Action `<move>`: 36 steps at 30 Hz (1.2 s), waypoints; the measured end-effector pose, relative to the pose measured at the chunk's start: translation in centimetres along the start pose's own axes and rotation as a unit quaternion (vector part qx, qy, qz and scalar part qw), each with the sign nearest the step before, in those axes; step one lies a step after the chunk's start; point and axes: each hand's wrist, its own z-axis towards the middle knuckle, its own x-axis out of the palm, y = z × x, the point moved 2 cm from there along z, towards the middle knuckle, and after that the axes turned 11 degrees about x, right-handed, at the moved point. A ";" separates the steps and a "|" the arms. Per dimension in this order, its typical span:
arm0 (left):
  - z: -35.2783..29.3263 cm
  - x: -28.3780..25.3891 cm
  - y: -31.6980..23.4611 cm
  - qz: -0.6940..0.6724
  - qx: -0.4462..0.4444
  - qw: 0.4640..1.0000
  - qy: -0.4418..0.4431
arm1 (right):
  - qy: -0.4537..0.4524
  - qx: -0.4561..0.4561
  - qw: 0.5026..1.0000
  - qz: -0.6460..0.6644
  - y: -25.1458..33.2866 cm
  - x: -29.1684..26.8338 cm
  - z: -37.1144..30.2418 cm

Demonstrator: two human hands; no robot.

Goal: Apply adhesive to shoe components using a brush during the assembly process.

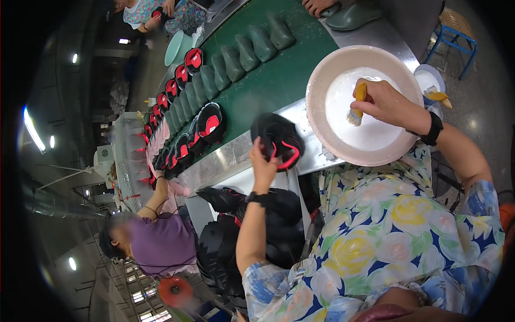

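Observation:
My left hand (262,167) is closed on a black shoe upper (276,129) with red trim, held up near the metal table edge. Over a large pale pink basin (315,102), my right hand (387,101) grips a yellow-handled brush (361,95). The brush's bristles point down at the white liquid (340,96) in the basin; whether they touch it I cannot tell. Below my left forearm, more black shoe uppers (220,241) lie heaped in a pale box (199,213).
A green conveyor belt (279,64) carries rows of dark green shoe lasts (233,64) and red-lined uppers (209,122). A co-worker in purple (166,241) reaches in at left; another person's hand (319,5) is at the top. Right of the basin are a small bowl (427,79) and a blue stool (456,36).

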 end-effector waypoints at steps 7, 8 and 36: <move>2.2 -0.1 -7.1 0.180 0.299 0.929 0.125 | 0.055 -0.008 0.996 -0.067 -1.3 4.1 1.4; 2.1 1.4 -5.1 0.116 0.266 0.938 0.191 | 0.092 -0.031 0.991 -0.095 -1.3 4.8 1.3; 8.8 -1.9 -4.6 -0.524 0.006 0.852 0.024 | -0.175 -0.063 0.981 0.056 3.0 -7.7 0.0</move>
